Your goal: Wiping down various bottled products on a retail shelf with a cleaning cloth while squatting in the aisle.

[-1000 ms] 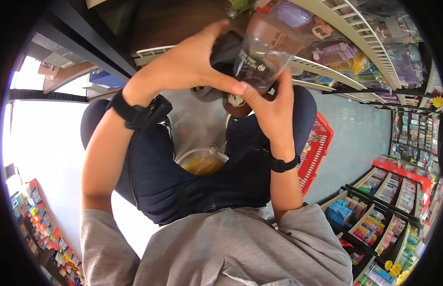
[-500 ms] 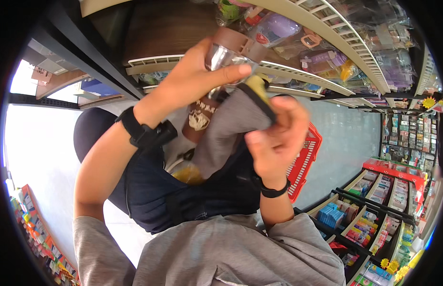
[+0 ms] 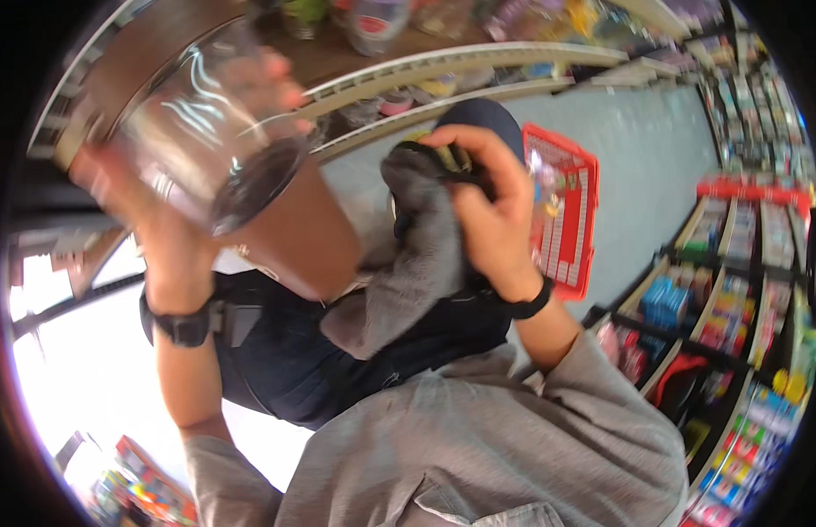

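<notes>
My left hand (image 3: 166, 241) is wrapped round a large water bottle (image 3: 294, 228), raised close to the camera on the left. It has a see-through upper part and a brown lid and lower part; motion blurs it, and it tilts with its base towards my lap. My right hand (image 3: 496, 215) pinches the dark edge of a grey cloth (image 3: 416, 263) that shows a bit of yellow-green near the fingers. The rest of the cloth hangs down over my dark trousers, its upper part bunched. Bottle and cloth look close together near the bottle's base.
A red shopping basket (image 3: 590, 220) with small items in it stands on the floor right of my knee. Ahead runs a shelf with a pale slatted front edge (image 3: 460, 60), bearing bagged goods. Compartmented display racks (image 3: 662, 303) of small packages line the right side.
My left hand has brought the bottle up, leftward and nearer the camera, away from the cloth. My right hand now grips the cloth's edge, and the cloth hangs lower. The view has turned.
</notes>
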`<state>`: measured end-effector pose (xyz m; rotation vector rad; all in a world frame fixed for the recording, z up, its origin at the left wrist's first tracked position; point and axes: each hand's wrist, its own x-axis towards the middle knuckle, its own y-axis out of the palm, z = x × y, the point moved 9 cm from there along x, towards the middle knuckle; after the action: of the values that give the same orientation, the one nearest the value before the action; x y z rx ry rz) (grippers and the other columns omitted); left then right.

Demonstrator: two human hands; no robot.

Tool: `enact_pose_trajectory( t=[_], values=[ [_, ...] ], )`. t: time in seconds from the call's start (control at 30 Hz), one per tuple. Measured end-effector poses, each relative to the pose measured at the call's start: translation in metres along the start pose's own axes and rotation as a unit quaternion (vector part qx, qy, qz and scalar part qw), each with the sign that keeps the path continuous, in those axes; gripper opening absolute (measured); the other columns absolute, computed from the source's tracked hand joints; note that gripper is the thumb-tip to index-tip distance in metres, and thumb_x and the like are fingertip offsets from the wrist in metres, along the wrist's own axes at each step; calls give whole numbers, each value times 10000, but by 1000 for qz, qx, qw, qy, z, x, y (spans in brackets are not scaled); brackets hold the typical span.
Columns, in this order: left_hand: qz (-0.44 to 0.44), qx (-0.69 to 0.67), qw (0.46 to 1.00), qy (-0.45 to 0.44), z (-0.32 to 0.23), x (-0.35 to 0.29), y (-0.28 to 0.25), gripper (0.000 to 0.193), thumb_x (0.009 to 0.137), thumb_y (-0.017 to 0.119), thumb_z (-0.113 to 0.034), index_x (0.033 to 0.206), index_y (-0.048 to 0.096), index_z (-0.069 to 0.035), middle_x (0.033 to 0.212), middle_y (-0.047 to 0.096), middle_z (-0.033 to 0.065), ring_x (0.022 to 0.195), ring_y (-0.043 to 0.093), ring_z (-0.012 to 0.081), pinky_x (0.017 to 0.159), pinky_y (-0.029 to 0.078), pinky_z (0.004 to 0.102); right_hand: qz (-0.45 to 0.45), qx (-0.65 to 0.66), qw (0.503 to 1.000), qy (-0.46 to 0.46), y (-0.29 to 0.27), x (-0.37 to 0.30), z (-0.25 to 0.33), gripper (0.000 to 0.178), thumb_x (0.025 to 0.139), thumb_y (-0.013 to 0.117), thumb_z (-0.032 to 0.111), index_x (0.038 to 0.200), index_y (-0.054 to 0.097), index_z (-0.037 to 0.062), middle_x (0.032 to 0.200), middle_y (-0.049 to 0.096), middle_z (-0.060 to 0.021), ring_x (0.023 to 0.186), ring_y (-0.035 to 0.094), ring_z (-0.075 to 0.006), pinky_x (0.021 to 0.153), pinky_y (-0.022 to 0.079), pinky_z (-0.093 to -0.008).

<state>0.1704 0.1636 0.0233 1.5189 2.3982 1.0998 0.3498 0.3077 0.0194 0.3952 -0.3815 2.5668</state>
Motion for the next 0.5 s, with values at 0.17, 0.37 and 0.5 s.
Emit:
enact_pose_trajectory(
  t=[0.17,0.37,0.5],
  values=[
    [174,586,789,-61,36,-16,72,1045,542,882,-455,1341,424,40,1315,524,198,1218,524,325,1014,405,398,73,-135,986,-60,-5,-22,48,1084,592,863,431,1436,312,32,1217,516,-177,1035,583,-338,841,496,-397],
    [302,640,706,23,95,-33,137,877,571,826,-247,1314,442,16,1280,527,200,1136,529,408,963,429,453,106,-218,954,179,-13,-75,6,1007,620,865,432,1394,363,29,1281,519,-157,1137,561,-343,885,497,-390],
    [318,640,696,67,85,-17,158,989,601,865,-191,1417,336,-11,1328,522,211,1239,506,372,1020,409,437,-67,-207,954,207,-98,-100,7,803,651,839,393,1267,475,28,1156,610,-159,1029,627,-294,886,492,-388]
  ],
)
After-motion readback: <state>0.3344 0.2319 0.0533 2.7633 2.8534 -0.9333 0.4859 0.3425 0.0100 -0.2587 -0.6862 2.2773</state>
